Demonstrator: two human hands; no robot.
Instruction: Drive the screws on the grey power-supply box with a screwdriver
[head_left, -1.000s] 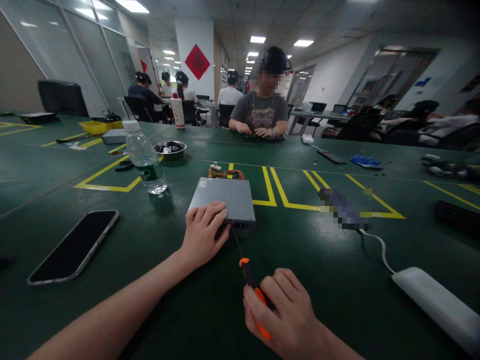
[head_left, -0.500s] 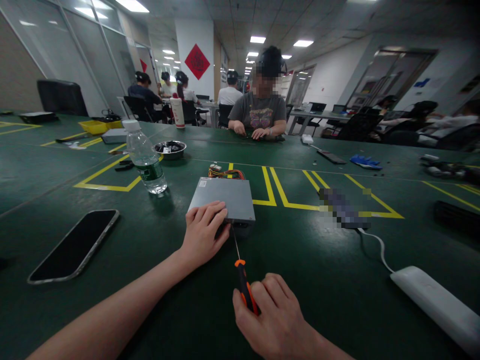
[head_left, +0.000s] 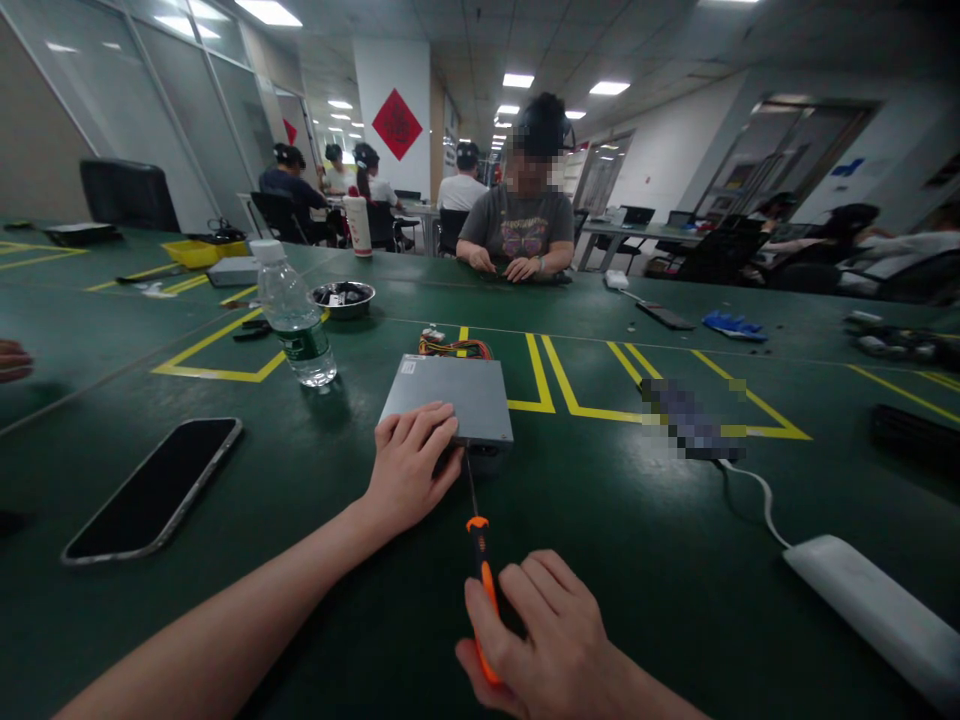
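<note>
A grey metal computer power supply (head_left: 457, 388) lies flat on the green table, its bundle of coloured cables (head_left: 454, 347) at the far side. My left hand (head_left: 412, 465) grips its near left corner, fingers over the top and thumb against the front side. In my right hand (head_left: 536, 630) is a screwdriver (head_left: 481, 550) with an orange and black handle, held between thumb and fingers. Its thin shaft points away from me, and the tip meets the front side of the power supply near my left thumb. The exact contact point is too small to make out.
Left of the power supply stands a water bottle (head_left: 300, 335), with a phone (head_left: 154, 490) nearer me. Behind are a metal bowl (head_left: 343, 300) and a yellow tray (head_left: 199, 252). A white power strip (head_left: 870, 610) lies at right. A co-worker (head_left: 517, 225) sits opposite.
The screwdriver's handle has turned in my right hand, and my thumb and fingers have shifted along it. My left hand keeps its hold. Another person's hand has appeared at the left edge.
</note>
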